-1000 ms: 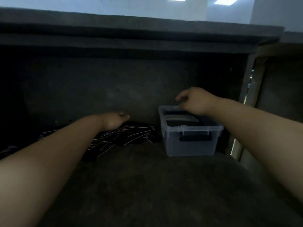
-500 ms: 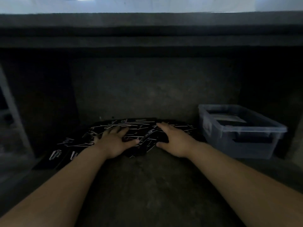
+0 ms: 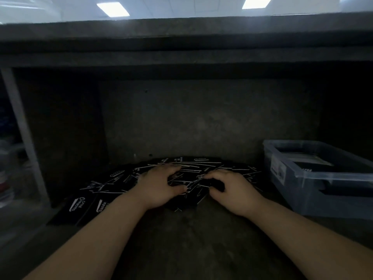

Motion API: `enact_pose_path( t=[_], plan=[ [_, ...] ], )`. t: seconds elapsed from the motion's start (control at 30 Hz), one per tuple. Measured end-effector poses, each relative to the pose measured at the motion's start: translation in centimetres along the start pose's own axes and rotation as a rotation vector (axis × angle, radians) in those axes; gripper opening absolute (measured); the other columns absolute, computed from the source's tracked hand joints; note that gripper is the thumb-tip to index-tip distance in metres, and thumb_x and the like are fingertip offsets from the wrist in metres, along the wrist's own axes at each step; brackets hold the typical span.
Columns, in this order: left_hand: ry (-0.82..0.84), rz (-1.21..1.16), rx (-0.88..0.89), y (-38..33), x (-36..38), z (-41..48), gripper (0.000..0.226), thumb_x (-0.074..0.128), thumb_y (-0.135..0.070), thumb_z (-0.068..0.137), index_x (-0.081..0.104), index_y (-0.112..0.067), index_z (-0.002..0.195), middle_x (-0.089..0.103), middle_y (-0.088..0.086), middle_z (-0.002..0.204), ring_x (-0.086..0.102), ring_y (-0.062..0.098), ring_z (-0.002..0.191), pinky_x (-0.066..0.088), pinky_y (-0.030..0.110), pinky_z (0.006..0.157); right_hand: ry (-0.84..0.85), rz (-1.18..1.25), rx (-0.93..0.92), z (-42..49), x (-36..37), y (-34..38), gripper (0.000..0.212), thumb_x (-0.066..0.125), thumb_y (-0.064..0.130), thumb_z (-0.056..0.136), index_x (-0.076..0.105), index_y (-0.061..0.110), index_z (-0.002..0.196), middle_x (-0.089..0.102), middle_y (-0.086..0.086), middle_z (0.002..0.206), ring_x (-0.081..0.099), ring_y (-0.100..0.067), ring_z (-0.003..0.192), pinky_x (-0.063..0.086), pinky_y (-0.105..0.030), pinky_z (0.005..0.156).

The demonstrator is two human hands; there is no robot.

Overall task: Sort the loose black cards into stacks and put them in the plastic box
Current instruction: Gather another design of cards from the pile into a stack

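I am watching both hands working in the heap of black cards [image 3: 201, 166].
The left hand [image 3: 159, 184] is lying flat on them, fingers spread. The right hand [image 3: 234, 190] is pinching a few. The plastic box [image 3: 298, 199] is sitting near on the right, maybe holding some stacks already, but most cards are waiting loose.

Dim grey shelf recess [image 3: 201, 126] under a thick ledge [image 3: 181, 31], ceiling light panels [image 3: 113, 9] above.

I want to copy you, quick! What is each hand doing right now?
Left hand: open, resting flat on the black cards.
Right hand: fingers curled, gripping some black cards.
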State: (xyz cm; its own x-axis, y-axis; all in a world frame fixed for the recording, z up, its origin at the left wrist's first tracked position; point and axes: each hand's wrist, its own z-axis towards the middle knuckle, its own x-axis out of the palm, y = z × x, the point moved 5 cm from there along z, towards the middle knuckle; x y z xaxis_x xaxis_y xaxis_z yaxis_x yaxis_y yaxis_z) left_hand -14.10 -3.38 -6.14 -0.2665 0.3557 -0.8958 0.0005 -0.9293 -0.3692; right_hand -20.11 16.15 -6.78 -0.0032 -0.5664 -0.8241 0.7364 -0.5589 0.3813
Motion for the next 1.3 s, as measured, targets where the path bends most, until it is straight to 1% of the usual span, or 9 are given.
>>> enact_pose_path(
  t=[0.1, 0.23, 0.47, 0.63, 0.73, 0.87, 1.0, 1.17, 1.3],
  plan=[
    [0.083, -0.030, 0.021, -0.3, -0.4, -0.7, 0.062, 0.069, -0.047, 0.087, 0.048, -0.034, 0.143, 0.046, -0.015, 0.145, 0.042, 0.003, 0.130, 0.028, 0.013, 0.103, -0.133, 0.041, 0.023, -0.1, -1.0, -0.2, 0.029, 0.064, 0.023, 0.092, 0.066, 0.026, 0.121, 0.060, 0.008, 0.126, 0.055, -0.007, 0.115, 0.042, -0.020, 0.096],
    [0.039, -0.191, 0.064, -0.9, -1.5, -1.4, 0.043, 0.074, -0.040, 0.085, 0.065, -0.032, 0.126, 0.062, -0.016, 0.123, 0.054, -0.010, 0.104, 0.042, 0.014, 0.098, -0.292, -0.043, 0.019, 0.1, -2.1, -1.0, 0.017, 0.067, 0.019, 0.087, 0.065, 0.022, 0.104, 0.040, 0.004, 0.140, 0.040, -0.014, 0.130, 0.036, -0.027, 0.106],
    [0.039, -0.164, 0.022, -0.6, -0.5, -1.2, 0.045, 0.067, -0.040, 0.091, 0.060, -0.028, 0.133, 0.054, -0.010, 0.138, 0.049, 0.006, 0.126, 0.031, 0.016, 0.100, 0.088, -0.298, 0.106, 1.9, 1.2, -3.2, 0.054, 0.040, 0.030, 0.100, 0.034, 0.017, 0.153, 0.007, 0.004, 0.166, 0.001, -0.015, 0.152, 0.018, -0.045, 0.121],
    [-0.068, -0.197, 0.026, -0.4, -1.1, -0.7, 0.028, 0.061, -0.037, 0.095, 0.068, -0.027, 0.121, 0.063, -0.012, 0.126, 0.054, 0.004, 0.116, 0.034, 0.010, 0.088, 0.024, -0.278, 0.081, 1.8, 0.3, -2.8, 0.054, 0.044, 0.027, 0.099, 0.037, 0.017, 0.151, 0.026, 0.006, 0.161, 0.015, -0.017, 0.147, 0.025, -0.045, 0.118],
    [-0.251, -0.324, -0.017, 0.2, -2.2, -0.7, 0.017, 0.060, -0.028, 0.097, 0.071, -0.026, 0.110, 0.068, -0.013, 0.107, 0.061, 0.004, 0.099, 0.040, 0.004, 0.077, -0.279, -0.226, -0.105, 0.9, -2.3, -0.9, 0.036, 0.058, 0.021, 0.094, 0.064, 0.017, 0.129, 0.057, 0.005, 0.137, 0.039, -0.016, 0.128, 0.037, -0.036, 0.108],
    [-0.387, -0.599, -0.073, 1.1, -3.2, -0.9, 0.034, 0.068, -0.024, 0.091, 0.059, -0.023, 0.124, 0.065, -0.001, 0.108, 0.064, 0.014, 0.099, 0.044, 0.010, 0.069, -0.525, 0.235, -0.156, -0.5, -5.4, 0.0, 0.018, 0.072, 0.007, 0.087, 0.078, 0.021, 0.097, 0.069, 0.011, 0.100, 0.061, -0.002, 0.098, 0.044, -0.012, 0.089],
    [-0.263, -0.764, -0.042, 0.4, -3.0, -1.3, 0.070, 0.076, -0.033, 0.084, 0.039, -0.034, 0.142, 0.060, -0.008, 0.120, 0.059, 0.002, 0.105, 0.049, 0.024, 0.086, -0.417, 0.637, 0.019, -0.5, -5.7, -0.4, 0.021, 0.074, 0.006, 0.084, 0.076, 0.026, 0.086, 0.074, 0.009, 0.092, 0.068, 0.000, 0.092, 0.052, -0.013, 0.081],
    [-0.027, -0.580, 0.094, -0.9, -2.4, -1.6, 0.025, 0.074, -0.019, 0.086, 0.071, -0.026, 0.109, 0.074, -0.009, 0.103, 0.068, 0.003, 0.100, 0.051, 0.016, 0.085, -0.054, 0.690, 0.121, -0.7, -3.2, -0.4, 0.033, 0.077, 0.003, 0.080, 0.062, 0.017, 0.107, 0.072, -0.003, 0.095, 0.070, -0.013, 0.086, 0.055, -0.025, 0.073],
    [0.092, -0.476, 0.146, -1.3, -1.8, -2.0, 0.026, 0.074, -0.015, 0.086, 0.071, -0.028, 0.109, 0.071, -0.011, 0.108, 0.065, -0.002, 0.098, 0.051, 0.014, 0.082, 0.099, 0.537, 0.138, -0.9, -2.2, -0.3, 0.018, 0.069, 0.028, 0.090, 0.068, 0.027, 0.108, 0.073, 0.007, 0.101, 0.069, -0.006, 0.092, 0.053, -0.025, 0.073]
  ],
)
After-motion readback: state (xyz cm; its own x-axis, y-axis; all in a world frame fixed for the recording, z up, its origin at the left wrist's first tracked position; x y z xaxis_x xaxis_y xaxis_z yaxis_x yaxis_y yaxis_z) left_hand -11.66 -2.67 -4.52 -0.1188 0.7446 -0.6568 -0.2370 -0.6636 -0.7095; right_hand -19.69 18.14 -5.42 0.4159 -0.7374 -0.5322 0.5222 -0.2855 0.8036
